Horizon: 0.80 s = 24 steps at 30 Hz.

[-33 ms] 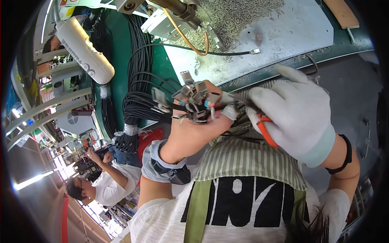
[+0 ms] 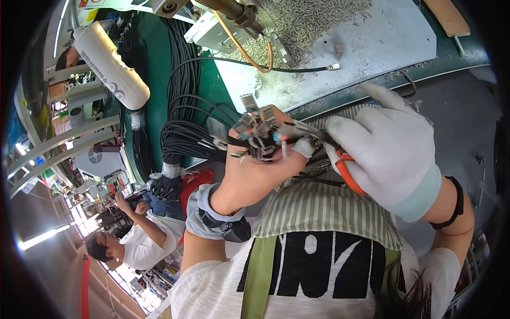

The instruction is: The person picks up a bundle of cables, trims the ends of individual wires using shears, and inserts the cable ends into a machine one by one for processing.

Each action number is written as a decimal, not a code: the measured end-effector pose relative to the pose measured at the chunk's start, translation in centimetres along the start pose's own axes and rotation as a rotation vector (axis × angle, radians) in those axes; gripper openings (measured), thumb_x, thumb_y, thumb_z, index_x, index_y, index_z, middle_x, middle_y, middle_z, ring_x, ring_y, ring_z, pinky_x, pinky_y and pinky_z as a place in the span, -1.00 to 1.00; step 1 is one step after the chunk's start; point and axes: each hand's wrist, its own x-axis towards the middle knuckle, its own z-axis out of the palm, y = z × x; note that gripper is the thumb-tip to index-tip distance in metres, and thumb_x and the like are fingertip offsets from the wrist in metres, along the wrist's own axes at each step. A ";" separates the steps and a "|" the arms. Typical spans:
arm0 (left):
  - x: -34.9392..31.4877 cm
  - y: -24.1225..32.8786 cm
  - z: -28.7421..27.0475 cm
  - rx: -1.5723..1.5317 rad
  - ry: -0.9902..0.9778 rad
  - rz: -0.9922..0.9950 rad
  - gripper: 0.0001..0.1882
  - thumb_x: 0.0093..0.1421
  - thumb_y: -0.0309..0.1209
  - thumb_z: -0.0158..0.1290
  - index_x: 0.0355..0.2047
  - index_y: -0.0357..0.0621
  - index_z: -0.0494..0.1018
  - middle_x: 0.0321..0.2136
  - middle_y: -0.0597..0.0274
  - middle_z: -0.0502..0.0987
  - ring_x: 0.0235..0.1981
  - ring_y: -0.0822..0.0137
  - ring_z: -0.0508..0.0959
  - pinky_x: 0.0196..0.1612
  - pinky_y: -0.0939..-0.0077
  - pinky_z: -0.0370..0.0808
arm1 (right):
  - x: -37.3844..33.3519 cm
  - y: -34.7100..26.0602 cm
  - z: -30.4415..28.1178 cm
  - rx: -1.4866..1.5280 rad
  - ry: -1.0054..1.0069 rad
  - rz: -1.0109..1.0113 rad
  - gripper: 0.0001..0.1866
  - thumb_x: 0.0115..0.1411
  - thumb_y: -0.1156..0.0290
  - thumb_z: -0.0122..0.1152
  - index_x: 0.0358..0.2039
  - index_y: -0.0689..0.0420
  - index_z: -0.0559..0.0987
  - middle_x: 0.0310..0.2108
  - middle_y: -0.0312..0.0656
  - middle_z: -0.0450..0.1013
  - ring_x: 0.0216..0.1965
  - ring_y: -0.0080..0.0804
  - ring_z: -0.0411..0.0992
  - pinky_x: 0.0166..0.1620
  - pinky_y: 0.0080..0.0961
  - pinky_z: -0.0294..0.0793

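My left hand [image 2: 265,173], bare but for white covers on some fingertips, is closed around a bunch of black cables. Their ends carry metal connectors [image 2: 248,103] and short coloured wires, which crowd above my fingers. In a white glove, my right hand [image 2: 385,151] is closed on orange-handled pliers [image 2: 348,173]. The metal jaws of the pliers reach left to the bunch, right beside the connectors and my left thumb. Blur hides whether the jaws grip a wire.
A machine head [image 2: 241,18] stands over a pale board [image 2: 382,48] strewn with small metal bits. One cable end [image 2: 332,67] lies across it. Cable bundles [image 2: 183,143] cover the green table at left, beside a white tubular lamp [image 2: 111,66]. A co-worker [image 2: 151,239] sits at lower left.
The pliers' jaws have shifted slightly left, closer to the connectors. The connector ends in my left hand have tilted and moved a little.
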 end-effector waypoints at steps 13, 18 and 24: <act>0.1 0.7 1.7 -0.182 0.146 0.026 -0.68 -0.07 -0.64 0.19 -0.25 -0.30 0.40 -0.43 0.35 0.49 -0.43 0.65 0.44 -0.38 0.75 0.40 | -0.5 0.1 -0.6 0.081 -0.246 0.114 -0.82 -0.11 0.42 0.29 -0.44 0.13 0.51 -0.71 -0.23 0.30 -0.67 -0.25 0.36 -0.42 -0.45 0.46; 0.1 -1.1 0.8 0.064 0.127 0.462 -0.71 0.00 -0.62 0.18 -0.24 -0.29 0.40 -0.41 0.32 0.49 -0.41 0.62 0.46 -0.35 0.73 0.41 | -0.8 -0.3 1.6 0.489 -0.083 0.193 -0.83 -0.06 0.42 0.28 -0.46 0.17 0.50 -0.72 -0.19 0.31 -0.69 -0.23 0.36 -0.58 -0.46 0.34; 0.0 -0.1 1.2 -0.393 0.143 0.266 -0.75 0.01 -0.60 0.18 -0.27 -0.29 0.41 -0.41 0.32 0.50 -0.38 0.57 0.47 -0.33 0.68 0.41 | -0.6 -1.5 3.2 0.574 0.062 0.254 -0.85 -0.07 0.45 0.28 -0.47 0.19 0.50 -0.69 -0.18 0.34 -0.69 -0.25 0.36 -0.60 -0.45 0.31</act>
